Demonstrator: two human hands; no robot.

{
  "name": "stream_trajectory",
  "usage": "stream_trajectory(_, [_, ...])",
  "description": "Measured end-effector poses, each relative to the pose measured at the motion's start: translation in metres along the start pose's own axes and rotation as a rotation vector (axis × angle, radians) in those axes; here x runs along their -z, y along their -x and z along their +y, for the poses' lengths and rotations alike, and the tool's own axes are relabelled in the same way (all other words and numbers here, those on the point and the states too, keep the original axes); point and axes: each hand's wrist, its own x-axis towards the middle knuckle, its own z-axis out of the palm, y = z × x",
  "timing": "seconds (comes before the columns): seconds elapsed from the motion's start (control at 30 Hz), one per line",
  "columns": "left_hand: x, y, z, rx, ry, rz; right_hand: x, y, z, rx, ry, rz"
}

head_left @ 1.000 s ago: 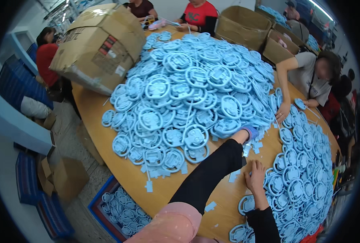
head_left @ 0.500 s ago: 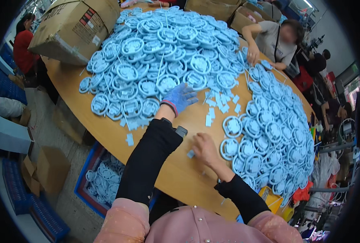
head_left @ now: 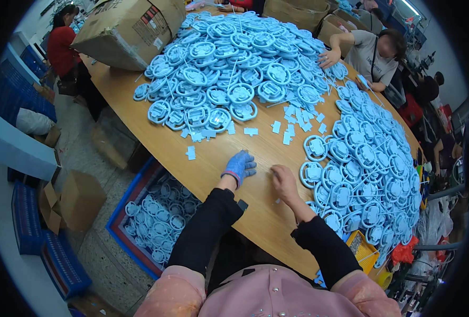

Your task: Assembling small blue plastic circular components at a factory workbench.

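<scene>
My left hand (head_left: 238,168), in a thin blue glove, is over the bare wood of the table (head_left: 213,158) with its fingers loosely stretched out and nothing visible in them. My bare right hand (head_left: 285,182) is a short way to its right, fingers curled in; whatever they may hold is hidden. A tiny pale piece (head_left: 278,201) lies by the right wrist. Ahead rises a big heap of light-blue round plastic frames (head_left: 234,63). A second heap of such frames (head_left: 361,164) spreads to the right. Small flat blue plates (head_left: 276,127) are scattered between the heaps.
A large carton (head_left: 123,37) stands at the far left of the table. Below the left edge sits a blue-rimmed bin (head_left: 134,203) of frames. Across the table a person (head_left: 374,55) handles frames. A yellow tray (head_left: 364,251) is at the near right.
My left hand has drawn back from the big heap toward me. The right hand's fingers have curled in more, and the small blue piece beside them is out of sight. The view has shifted.
</scene>
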Motion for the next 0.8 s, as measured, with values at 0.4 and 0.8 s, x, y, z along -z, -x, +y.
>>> stream_trajectory(0.4, [-0.013, -0.071, 0.099, -1.028, -1.27, 0.352, 0.026, 0.03, 0.04, -0.847, -0.49, 0.184])
stream_trajectory(0.8, [-0.068, -0.104, 0.166, -0.727, -1.906, 0.159, 0.053, 0.014, -0.005, -1.03, -0.856, 0.152])
